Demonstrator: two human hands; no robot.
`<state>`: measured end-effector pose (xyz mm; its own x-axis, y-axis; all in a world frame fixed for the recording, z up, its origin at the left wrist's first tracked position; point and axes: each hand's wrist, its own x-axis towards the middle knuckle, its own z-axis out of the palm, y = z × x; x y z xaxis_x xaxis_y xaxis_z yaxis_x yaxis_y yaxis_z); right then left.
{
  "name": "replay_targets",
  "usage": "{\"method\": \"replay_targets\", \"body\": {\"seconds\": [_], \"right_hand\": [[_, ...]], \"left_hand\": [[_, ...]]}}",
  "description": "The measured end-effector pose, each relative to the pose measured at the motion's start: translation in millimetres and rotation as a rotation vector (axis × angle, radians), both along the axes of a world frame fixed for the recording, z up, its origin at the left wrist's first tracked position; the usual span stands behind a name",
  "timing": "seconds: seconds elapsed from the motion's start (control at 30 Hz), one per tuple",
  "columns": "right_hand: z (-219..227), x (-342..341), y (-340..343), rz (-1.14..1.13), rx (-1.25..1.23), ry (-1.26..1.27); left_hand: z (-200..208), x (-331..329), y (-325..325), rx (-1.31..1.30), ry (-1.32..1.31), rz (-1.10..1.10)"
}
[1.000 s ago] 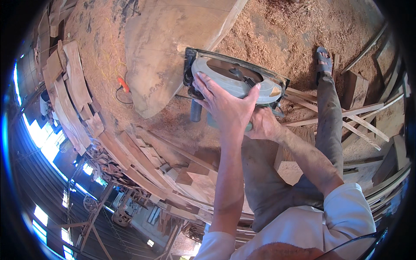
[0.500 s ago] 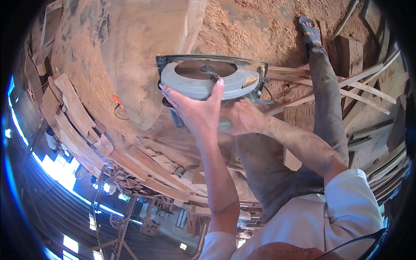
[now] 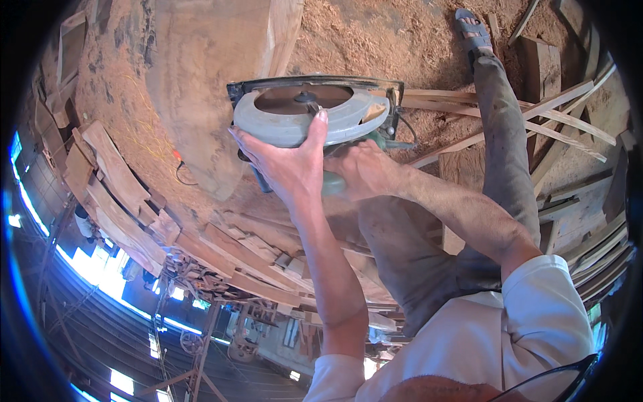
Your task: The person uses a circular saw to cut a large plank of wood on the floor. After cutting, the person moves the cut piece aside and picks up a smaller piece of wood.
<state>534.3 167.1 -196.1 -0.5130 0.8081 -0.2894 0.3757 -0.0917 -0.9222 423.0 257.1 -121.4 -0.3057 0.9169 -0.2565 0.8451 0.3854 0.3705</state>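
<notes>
Two bare hands engaged one circular saw with a grey, rounded guard; one broad, brown wooden slab, one small orange connector, one grey strapped sandal and at least three thin, pale wooden strips were also visible. The circular saw was in front of the person, in line with the right edge of the wooden slab. Its guard surrounded a dark brown oval face with a dark hub; a black base plate ran along the far side. The left hand was part open, thumb and fingers spread, and had hold of the guard. The right hand was closed around the green handle. Its fingers were blurred and partly hidden. Contact between base plate and slab could not be determined. The slab's far end was cut off.
</notes>
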Motion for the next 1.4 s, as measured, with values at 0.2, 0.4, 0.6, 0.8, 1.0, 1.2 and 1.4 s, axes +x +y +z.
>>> {"method": "replay_targets", "body": {"seconds": [0.2, 0.4, 0.6, 0.8, 1.0, 1.2, 1.4], "right_hand": [[8, 2, 8, 0.13, -0.104, -0.078], [10, 2, 12, 0.114, -0.126, -0.057], [6, -1, 9, 0.077, -0.119, -0.036], [8, -1, 12, 0.061, -0.084, -0.021], [-1, -2, 8, 0.053, -0.034, -0.008], [3, -4, 11, 0.04, -0.033, -0.026], [9, 5, 15, 0.067, -0.037, 0.004]], "left_hand": [[-1, -1, 0, -0.011, 0.018, 0.025], [-2, -2, 0, 0.013, 0.049, 0.011], [-2, -2, 0, 0.048, -0.039, 0.015], [-1, -6, 2, 0.003, -0.033, 0.034], [-3, -5, 0, 0.032, 0.06, -0.009], [-3, -9, 0, 0.006, 0.12, -0.028], [9, -5, 5, -0.048, -0.006, 0.019]]}}
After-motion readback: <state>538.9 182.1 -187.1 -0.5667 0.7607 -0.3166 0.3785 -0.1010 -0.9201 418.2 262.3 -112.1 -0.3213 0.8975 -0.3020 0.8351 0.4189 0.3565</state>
